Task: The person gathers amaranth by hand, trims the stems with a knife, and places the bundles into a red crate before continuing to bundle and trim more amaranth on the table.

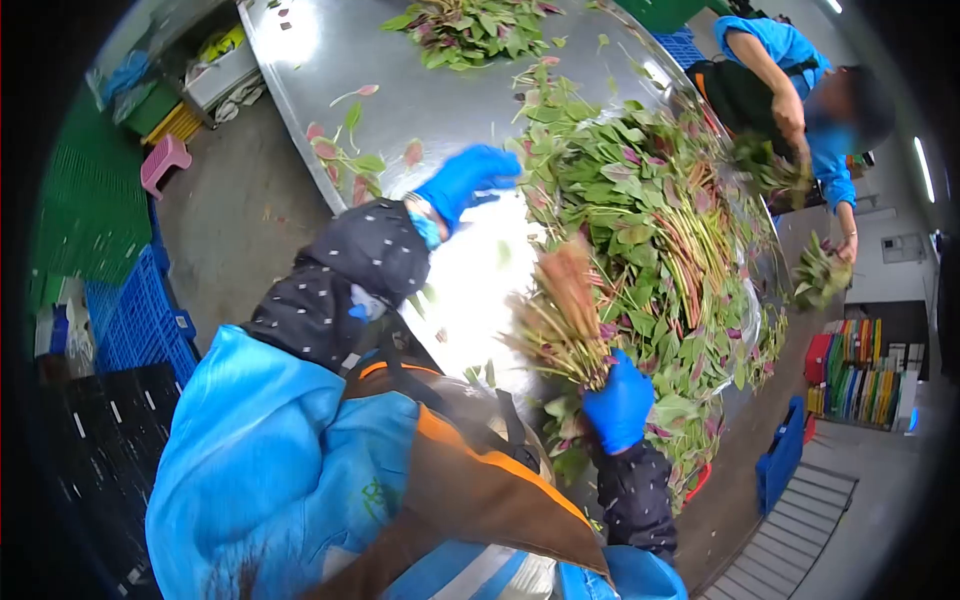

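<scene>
In a blue glove, my right hand (620, 402) is closed around a bunch of amaranth greens (565, 305), its reddish and pale stems pointing up and to the left over the table's near part. My left hand (468, 182), also gloved in blue, hovers above the metal table (420, 100) with its fingers stretched out and nothing in them. Just right of both hands lies a large heap of amaranth (640, 200), green and purple leaves with pink stems. Loose leaves (350, 150) are scattered left of my left hand.
Another leafy pile (475, 30) sits at the table's far end. Across the table a co-worker (790, 80) in blue holds greens in both hands. Blue crates (145, 310) and a pink stool (165, 160) stand on the left; a blue bin (782, 455) stands on the right.
</scene>
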`<state>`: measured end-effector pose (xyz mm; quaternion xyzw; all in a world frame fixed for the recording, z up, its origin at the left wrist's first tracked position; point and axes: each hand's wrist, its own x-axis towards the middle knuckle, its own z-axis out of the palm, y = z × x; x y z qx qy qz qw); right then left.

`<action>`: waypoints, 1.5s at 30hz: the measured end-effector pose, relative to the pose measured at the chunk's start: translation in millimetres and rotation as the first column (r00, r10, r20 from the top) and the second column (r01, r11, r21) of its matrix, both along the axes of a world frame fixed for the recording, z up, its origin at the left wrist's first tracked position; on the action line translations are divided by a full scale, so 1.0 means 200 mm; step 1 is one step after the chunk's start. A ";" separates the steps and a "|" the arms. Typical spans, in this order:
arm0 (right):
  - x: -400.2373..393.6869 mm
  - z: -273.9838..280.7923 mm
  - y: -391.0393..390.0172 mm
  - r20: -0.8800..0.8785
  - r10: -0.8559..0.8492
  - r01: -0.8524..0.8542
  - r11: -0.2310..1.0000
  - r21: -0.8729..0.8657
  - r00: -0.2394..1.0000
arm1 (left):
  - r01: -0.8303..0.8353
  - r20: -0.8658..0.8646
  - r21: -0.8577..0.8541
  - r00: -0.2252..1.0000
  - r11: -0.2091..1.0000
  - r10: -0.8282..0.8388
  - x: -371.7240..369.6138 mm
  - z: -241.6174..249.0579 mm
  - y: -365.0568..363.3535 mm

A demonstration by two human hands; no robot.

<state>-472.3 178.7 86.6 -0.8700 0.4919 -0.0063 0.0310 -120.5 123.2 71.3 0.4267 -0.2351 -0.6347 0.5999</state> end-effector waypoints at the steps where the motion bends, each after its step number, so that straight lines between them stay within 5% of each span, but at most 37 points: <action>1: -0.05 -0.14 -0.04 -0.140 0.051 -0.052 0.999 -0.008 0.989 | 0.061 0.012 -0.051 0.998 0.997 -0.061 -0.04 -0.05 0.03; 3: -0.12 -0.18 -0.13 -0.429 0.142 -0.088 0.986 0.143 0.892 | 0.111 0.054 0.091 0.992 0.990 -0.116 -0.12 -0.06 0.05; 7: 0.03 0.31 -0.07 -0.149 0.072 -0.078 0.996 -0.035 0.986 | 0.195 0.076 0.209 0.974 0.958 -0.215 -0.11 -0.22 0.09; 10: -0.06 0.04 -0.07 -0.339 -0.035 0.008 0.997 -0.082 0.940 | 0.316 -0.024 0.273 0.946 0.909 -0.322 -0.17 -0.28 0.09; 11: -0.19 -0.10 -0.12 -0.507 0.096 -0.050 0.993 0.104 0.857 | 0.388 -0.068 0.278 0.921 0.879 -0.384 -0.19 -0.33 0.07; 15: -0.18 0.24 -0.12 -0.461 -0.080 0.263 0.899 0.349 0.884 | 0.417 0.029 0.287 0.896 0.862 -0.443 -0.21 -0.26 0.15; 17: -0.35 0.25 -0.14 -0.049 -0.227 0.198 0.700 0.686 0.973 | 0.534 -0.070 0.235 0.842 0.812 -0.534 -0.21 -0.12 0.16; 18: -0.44 0.28 -0.15 0.140 -0.344 0.095 0.584 0.806 0.928 | 0.558 0.132 -0.018 0.824 0.829 -0.551 -0.29 -0.28 0.15; 19: -0.47 0.33 -0.16 0.108 -0.466 0.117 0.428 0.896 0.878 | 0.547 0.309 -0.265 0.828 0.794 -0.467 -0.38 -0.44 0.13; 20: -0.45 0.38 -0.15 0.120 -0.501 0.078 0.357 0.931 0.857 | 0.653 -0.214 -0.066 0.729 0.755 -0.650 -0.50 -0.31 0.17; 22: -0.40 0.45 -0.11 0.134 -0.574 -0.013 0.210 0.978 0.808 | 0.703 -0.410 0.023 0.655 0.710 -0.635 -0.69 -0.07 0.19; 23: -0.48 0.42 -0.09 0.170 -0.589 -0.113 0.133 0.985 0.790 | 0.708 -0.348 -0.087 0.637 0.700 -0.688 -0.70 -0.04 0.16; 24: -0.56 0.40 -0.08 0.148 -0.598 -0.150 0.046 0.988 0.788 | 0.590 -0.209 -0.106 0.774 0.800 -0.598 -0.68 -0.04 0.10; 25: -0.63 0.40 -0.07 0.126 -0.605 -0.188 -0.041 0.981 0.786 | 0.418 -0.115 -0.317 0.874 0.851 -0.472 -0.62 -0.18 -0.05; 26: -0.67 0.40 -0.07 0.109 -0.608 -0.230 -0.125 0.965 0.786 | 0.302 -0.182 -0.284 0.915 0.910 -0.360 -0.54 -0.21 -0.10; 27: -0.62 0.43 -0.03 0.238 -0.639 -0.337 -0.035 0.941 0.732 | 0.181 -0.237 -0.248 0.941 0.952 -0.240 -0.47 -0.24 -0.14; 28: -0.60 0.42 -0.02 0.227 -0.681 -0.376 -0.077 0.923 0.697 | 0.150 -0.382 0.062 0.917 0.987 -0.115 -0.41 -0.14 -0.13; 29: -0.58 0.42 -0.01 0.211 -0.720 -0.417 -0.118 0.901 0.661 | 0.389 -0.149 -0.290 0.884 0.874 -0.443 -0.53 -0.24 -0.19; 30: -0.60 0.41 -0.02 0.194 -0.691 -0.398 -0.146 0.906 0.696 | 0.416 -0.097 -0.116 0.899 0.902 -0.427 -0.72 -0.14 -0.09; 32: -0.64 0.40 -0.03 0.164 -0.624 -0.358 -0.199 0.912 0.764 | 0.381 0.074 -0.343 0.922 0.859 -0.379 -0.65 -0.11 -0.12; 33: -0.65 0.41 -0.02 0.190 -0.545 -0.330 -0.170 0.928 0.816 | 0.371 0.152 -0.450 0.928 0.813 -0.339 -0.57 -0.13 -0.14; 36: -0.63 0.44 0.01 0.194 -0.472 -0.278 -0.115 0.953 0.860 | 0.076 0.511 -0.018 0.858 0.997 -0.056 -0.30 0.03 -0.13; 37: -0.62 0.45 0.00 0.156 -0.417 -0.220 -0.110 0.969 0.896 | -0.032 0.345 -0.250 0.931 0.968 0.120 -0.35 0.12 -0.11; 39: -0.57 0.41 -0.03 0.120 -0.363 -0.198 -0.186 0.962 0.924 | 0.273 0.653 -0.599 0.711 0.753 0.262 -0.45 0.47 -0.07; 40: -0.58 0.36 -0.03 0.102 -0.437 -0.224 -0.238 0.945 0.894 | 0.450 0.725 -0.631 0.631 0.632 0.275 -0.52 0.61 -0.03; 41: -0.46 0.46 -0.05 0.146 -0.400 -0.221 -0.148 0.964 0.905 | 0.612 0.780 -0.621 0.542 0.490 0.311 -0.60 0.71 0.01; 43: -0.31 0.54 -0.11 0.118 -0.291 -0.167 -0.149 0.975 0.949 | 0.810 0.871 -0.491 0.461 0.321 0.170 -0.81 0.67 0.08; 45: -0.28 0.52 -0.15 -0.014 -0.155 -0.038 -0.324 0.945 0.988 | 0.989 0.994 0.006 0.011 0.150 -0.112 -0.91 0.56 0.11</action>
